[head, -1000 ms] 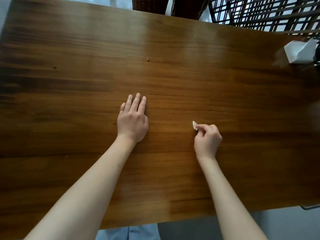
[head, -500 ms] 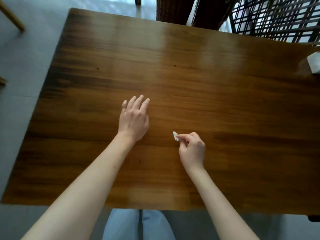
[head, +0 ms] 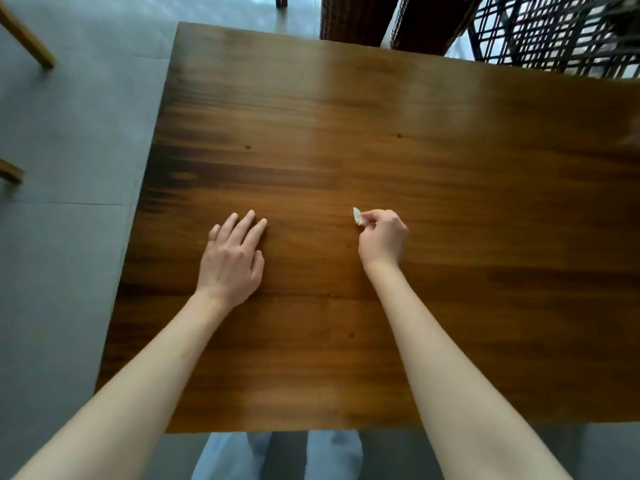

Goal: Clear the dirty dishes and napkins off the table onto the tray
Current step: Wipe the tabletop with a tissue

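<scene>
A brown wooden table (head: 433, 168) fills the head view. My right hand (head: 382, 237) hovers over its middle and pinches a small white scrap of napkin (head: 357, 215) between thumb and fingertips. To its left, my left hand (head: 233, 258) rests flat on the wood with straight fingers and holds nothing. No tray or dishes are in view.
Grey floor (head: 69, 133) runs along the table's left edge, with wooden furniture legs (head: 31, 43) at the far left. Two wicker chair backs (head: 353, 19) and a black lattice frame (head: 554, 32) stand beyond the far edge. My light trousers (head: 277, 455) show below the near edge.
The view has swung left, so the table's left edge and floor now show and the white napkin at the right is out of frame. Both hands keep their hold and pose.
</scene>
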A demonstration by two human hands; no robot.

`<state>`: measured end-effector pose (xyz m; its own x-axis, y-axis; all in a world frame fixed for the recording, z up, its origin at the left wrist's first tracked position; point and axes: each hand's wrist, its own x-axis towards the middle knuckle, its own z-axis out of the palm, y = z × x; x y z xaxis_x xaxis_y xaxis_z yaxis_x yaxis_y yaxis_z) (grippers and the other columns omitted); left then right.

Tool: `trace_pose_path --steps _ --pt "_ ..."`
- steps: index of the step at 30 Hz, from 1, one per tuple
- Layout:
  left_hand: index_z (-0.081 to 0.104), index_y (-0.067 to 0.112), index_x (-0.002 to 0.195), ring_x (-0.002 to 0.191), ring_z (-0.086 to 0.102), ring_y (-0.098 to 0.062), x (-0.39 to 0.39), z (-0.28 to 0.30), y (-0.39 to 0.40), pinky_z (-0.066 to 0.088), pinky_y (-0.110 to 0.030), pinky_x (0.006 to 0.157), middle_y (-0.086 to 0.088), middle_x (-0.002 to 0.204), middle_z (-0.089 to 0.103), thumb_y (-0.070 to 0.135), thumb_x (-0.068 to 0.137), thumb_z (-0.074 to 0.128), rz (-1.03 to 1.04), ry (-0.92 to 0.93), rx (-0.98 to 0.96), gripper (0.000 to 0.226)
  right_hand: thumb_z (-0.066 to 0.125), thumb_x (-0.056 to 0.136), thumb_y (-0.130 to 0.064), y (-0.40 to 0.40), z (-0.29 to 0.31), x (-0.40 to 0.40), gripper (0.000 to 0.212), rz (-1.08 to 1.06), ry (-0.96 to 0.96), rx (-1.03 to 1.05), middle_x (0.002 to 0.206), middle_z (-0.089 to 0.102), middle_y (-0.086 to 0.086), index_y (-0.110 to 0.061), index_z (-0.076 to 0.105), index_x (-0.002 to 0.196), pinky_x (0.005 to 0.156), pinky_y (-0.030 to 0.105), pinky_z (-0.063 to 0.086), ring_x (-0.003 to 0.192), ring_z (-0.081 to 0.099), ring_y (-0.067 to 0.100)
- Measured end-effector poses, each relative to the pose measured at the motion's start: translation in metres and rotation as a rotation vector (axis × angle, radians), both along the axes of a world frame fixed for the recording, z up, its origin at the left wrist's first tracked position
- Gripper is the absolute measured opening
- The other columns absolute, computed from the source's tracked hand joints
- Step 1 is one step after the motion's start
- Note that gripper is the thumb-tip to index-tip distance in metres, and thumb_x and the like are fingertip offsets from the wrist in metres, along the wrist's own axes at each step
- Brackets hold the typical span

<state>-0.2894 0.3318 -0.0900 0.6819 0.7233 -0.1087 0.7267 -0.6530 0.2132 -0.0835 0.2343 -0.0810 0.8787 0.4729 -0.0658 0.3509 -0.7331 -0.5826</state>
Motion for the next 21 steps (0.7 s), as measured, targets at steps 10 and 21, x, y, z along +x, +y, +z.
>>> trace_pose_path --steps 10,21 --pt "0.037 0.016 0.143 0.139 0.027 -0.035 0.002 -0.012 -0.005 0.024 -0.048 0.11 -0.011 0.149 0.035 0.029 0.091 0.047 0.007 0.012 0.006 0.054 0.061 0.083 0.004 -0.043 0.001 -0.073 0.017 0.413 -0.068 -0.066 0.08 0.062 0.009 -0.004 0.074 0.091 0.065 0.026 0.048 0.077 0.056 0.02" --pt "0.035 0.016 0.144 0.139 0.025 -0.036 0.0 -0.015 -0.005 0.023 -0.05 0.111 -0.012 0.15 0.032 0.028 0.093 0.044 0.0 0.007 0.032 0.053 0.062 0.079 0.008 -0.076 0.005 -0.108 0.019 0.459 -0.042 -0.068 0.077 0.062 0.009 -0.004 0.074 0.087 0.062 0.031 0.051 0.075 0.057 0.022"
